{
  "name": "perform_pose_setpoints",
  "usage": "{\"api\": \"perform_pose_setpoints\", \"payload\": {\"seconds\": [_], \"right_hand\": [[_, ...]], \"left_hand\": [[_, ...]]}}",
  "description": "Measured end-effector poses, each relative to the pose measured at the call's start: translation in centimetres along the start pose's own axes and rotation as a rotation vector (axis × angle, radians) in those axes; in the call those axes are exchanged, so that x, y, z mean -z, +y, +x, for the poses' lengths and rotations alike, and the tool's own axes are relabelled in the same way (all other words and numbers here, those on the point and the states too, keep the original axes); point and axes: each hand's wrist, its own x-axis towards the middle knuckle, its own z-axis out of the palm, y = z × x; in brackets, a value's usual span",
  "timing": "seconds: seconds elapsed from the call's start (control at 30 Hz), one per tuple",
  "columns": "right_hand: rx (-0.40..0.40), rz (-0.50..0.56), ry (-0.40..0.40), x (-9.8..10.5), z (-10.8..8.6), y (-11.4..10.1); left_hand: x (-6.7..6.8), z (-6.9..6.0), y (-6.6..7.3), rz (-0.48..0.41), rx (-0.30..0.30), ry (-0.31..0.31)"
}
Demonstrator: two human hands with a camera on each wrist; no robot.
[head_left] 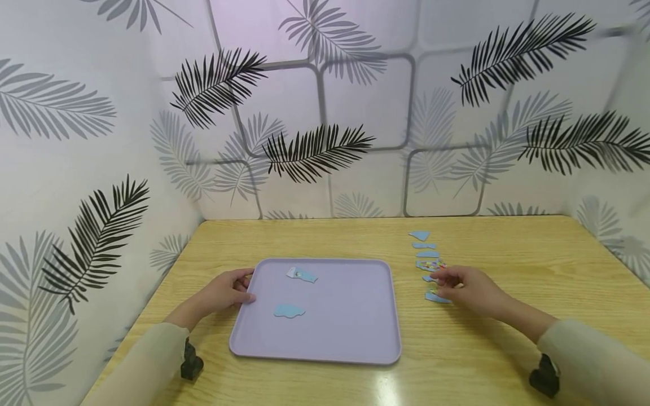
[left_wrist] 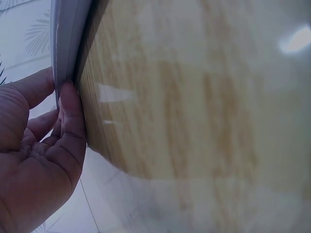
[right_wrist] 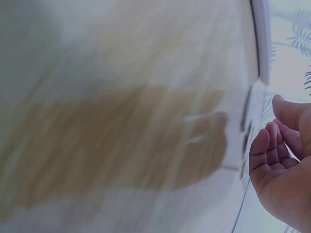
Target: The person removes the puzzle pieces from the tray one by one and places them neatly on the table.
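Note:
My left hand [head_left: 227, 290] grips the left rim of a lavender tray [head_left: 350, 321]. In the left wrist view, the thumb and fingers pinch the tray's edge [left_wrist: 70, 36] from both sides. Two light blue irregular flat pieces lie on the tray: a printed piece [head_left: 303, 275] near the back and a plain piece [head_left: 289, 310] farther forward. My right hand [head_left: 474, 292] is over a column of similar pieces on the table, its fingers loosely bent. In the right wrist view, nothing shows between thumb and fingers. The hand partly covers a yellow-and-blue piece [head_left: 435, 296] and a small blue piece [head_left: 429, 278].
The wooden table [head_left: 513, 248] meets a leaf-patterned wall [head_left: 365, 186] at the back and left. Farther back in the column are a multicoloured printed piece [head_left: 427, 265], two thin blue strips and a blue triangular piece [head_left: 420, 235].

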Motion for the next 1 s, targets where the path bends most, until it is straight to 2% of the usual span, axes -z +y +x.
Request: {"api": "perform_pose_setpoints", "payload": {"seconds": [0.2,0.7,0.83,1.0], "right_hand": [[0.047,0.055,0.013,-0.9,0.8,-2.0],[-0.025,0.247,0.075,-6.2,3.8,-6.4],[-0.037,0.277,0.071,-7.7,4.8,-7.6],[-0.005,0.269,0.012,-9.4,6.1,-9.2]], "left_hand": [[0.1,-0.1,0.1,-0.013,-0.007,-0.004],[0.1,-0.1,-0.1,-0.014,-0.01,-0.003],[0.0,0.0,0.0,-0.017,-0.01,-0.002],[0.0,-0.1,0.1,-0.023,-0.006,-0.008]]}}
